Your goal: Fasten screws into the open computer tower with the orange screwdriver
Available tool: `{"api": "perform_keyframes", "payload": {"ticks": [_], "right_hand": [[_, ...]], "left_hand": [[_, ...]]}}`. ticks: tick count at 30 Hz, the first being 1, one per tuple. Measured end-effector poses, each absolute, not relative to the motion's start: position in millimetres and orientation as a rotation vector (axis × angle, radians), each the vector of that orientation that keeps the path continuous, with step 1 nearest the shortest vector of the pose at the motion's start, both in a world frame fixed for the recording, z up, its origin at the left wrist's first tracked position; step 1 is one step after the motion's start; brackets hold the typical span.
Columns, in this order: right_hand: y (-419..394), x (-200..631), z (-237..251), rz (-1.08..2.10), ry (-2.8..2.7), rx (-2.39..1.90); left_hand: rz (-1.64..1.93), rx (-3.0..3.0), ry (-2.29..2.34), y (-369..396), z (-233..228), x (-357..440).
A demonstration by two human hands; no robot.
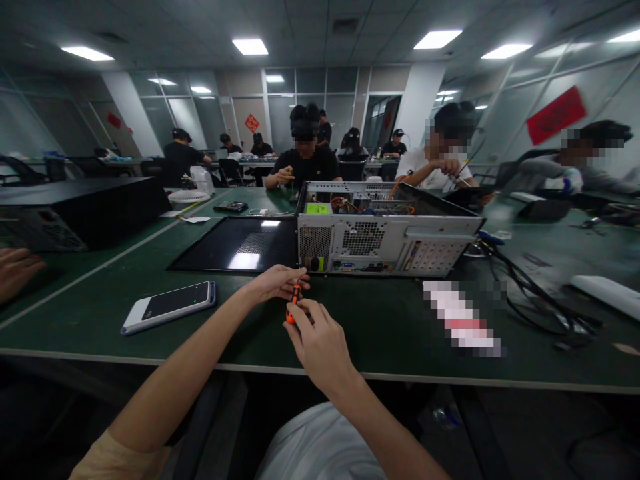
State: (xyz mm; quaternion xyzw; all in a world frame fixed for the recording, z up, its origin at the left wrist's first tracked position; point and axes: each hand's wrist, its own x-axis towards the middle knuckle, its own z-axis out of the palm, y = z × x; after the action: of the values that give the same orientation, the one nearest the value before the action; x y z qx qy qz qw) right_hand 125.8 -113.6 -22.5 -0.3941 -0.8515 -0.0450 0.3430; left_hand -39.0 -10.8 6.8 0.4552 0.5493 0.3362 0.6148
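Hands meet just in front of the opened computer case point(385, 230): the right hand point(320, 340) is clamped round the orange screwdriver point(293, 308), gripping its handle for control, while the left hand point(277, 281) pinches together on its upper end to steady it. Lying on its side on the green table point(100, 313), the case exposes its interior; its removed side panel point(240, 243) rests flat alongside. A smartphone point(173, 303) lies face-up nearby. No writing is legible.

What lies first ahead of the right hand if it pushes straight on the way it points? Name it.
Probably the rear panel of the open computer case. The right hand, gripping an orange screwdriver with the left hand, points toward it, though depth is unclear.
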Motion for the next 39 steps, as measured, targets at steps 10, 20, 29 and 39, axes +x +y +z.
{"api": "perform_keyframes", "payload": {"ticks": [10, 20, 29, 39], "right_hand": [[-107, 127, -27, -0.16, -2.357, -0.785], [-115, 126, -18, -0.057, -2.211, -0.962], [-111, 124, -27, -0.079, -2.173, -1.0], [-109, 127, -29, -0.184, -2.226, -0.803]], "left_hand": [[0.834, 1.023, 1.243, -11, 6, -40], [0.879, 0.933, 1.158, -12, 7, -37], [0.888, 0.93, 1.172, -12, 9, -35], [0.692, 1.144, 1.336, -15, 9, -42]]}}
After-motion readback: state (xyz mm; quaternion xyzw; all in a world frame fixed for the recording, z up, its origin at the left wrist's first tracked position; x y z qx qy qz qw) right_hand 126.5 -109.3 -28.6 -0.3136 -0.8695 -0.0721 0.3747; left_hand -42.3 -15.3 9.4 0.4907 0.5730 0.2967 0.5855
